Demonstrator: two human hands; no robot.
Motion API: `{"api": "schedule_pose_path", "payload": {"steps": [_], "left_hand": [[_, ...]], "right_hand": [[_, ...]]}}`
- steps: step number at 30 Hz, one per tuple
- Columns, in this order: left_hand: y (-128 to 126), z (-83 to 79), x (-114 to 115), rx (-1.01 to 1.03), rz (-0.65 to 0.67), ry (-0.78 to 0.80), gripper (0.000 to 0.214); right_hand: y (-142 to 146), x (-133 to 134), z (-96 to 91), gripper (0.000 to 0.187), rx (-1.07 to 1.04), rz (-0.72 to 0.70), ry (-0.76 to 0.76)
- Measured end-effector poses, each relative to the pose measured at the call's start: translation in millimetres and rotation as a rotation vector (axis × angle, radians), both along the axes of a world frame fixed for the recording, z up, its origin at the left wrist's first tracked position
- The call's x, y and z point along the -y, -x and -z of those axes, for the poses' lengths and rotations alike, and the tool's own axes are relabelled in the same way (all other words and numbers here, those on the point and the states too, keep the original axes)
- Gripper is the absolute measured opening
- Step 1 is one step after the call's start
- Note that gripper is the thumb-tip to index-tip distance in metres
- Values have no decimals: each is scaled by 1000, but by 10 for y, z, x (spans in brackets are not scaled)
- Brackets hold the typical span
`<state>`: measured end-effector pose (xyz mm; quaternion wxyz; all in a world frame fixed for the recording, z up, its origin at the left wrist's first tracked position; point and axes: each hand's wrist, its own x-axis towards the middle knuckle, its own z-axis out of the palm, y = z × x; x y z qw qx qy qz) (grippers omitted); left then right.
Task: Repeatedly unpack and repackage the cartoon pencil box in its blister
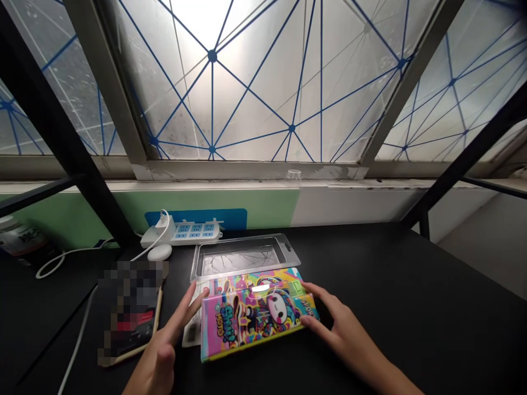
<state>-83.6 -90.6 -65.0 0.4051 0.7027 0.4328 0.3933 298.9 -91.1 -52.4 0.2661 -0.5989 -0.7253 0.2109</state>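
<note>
A colourful pencil case [257, 321] with a printed cartoon character lies slightly tilted on the black table. Its right end is between the thumb and fingers of my right hand [333, 318]. At the left end, my left hand [168, 334] has its fingers stretched out and its thumb apart; the fingertips are close to the case's upper left corner, and I cannot tell whether they touch. A pale printed card [192, 333] shows partly from under the case's left side. Just behind stands a clear plastic packaging shell [242, 258], lying flat.
A white power strip [197, 233] with a plugged-in cable is against the wall. Near it sits a round white object [160, 252]. A partly blurred flat item [132, 318] lies left. A dark bottle [24, 241] is far left; a clear cup [293, 175] stands on the sill.
</note>
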Motion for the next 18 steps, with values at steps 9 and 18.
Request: {"api": "schedule_pose_path", "payload": {"steps": [9, 18], "left_hand": [[-557, -105, 208, -321, -289, -173, 92], [-537, -881, -643, -558, -268, -364, 70]], "right_hand": [[-131, -22, 92, 62, 93, -217, -269], [47, -960, -481, 55, 69, -209, -401]]}}
